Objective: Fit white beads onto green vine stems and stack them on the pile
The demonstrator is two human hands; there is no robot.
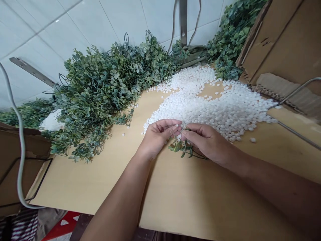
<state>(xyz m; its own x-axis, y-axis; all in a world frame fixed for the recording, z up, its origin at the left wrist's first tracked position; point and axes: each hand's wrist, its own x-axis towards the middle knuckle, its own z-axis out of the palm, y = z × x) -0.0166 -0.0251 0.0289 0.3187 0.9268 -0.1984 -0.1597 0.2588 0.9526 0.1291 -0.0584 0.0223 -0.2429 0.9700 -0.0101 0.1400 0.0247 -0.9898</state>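
My left hand (160, 134) is pinched close to the fingertips of my right hand (202, 136), just in front of a pile of small white pieces (198, 105). Between the fingertips is a tiny pale piece, too small to make out fully. From my right hand's fingers hangs a small green leafy sprig (184, 147), its stem passing below the palm. Both hands are closed, above the tan tabletop (173, 201).
A large heap of green leafy sprigs (100, 83) lies at the back left, more foliage (230, 36) at the back right. A cardboard box (288, 43) and a metal rod (298, 134) are on the right. A pale cable (20, 134) curves down the left.
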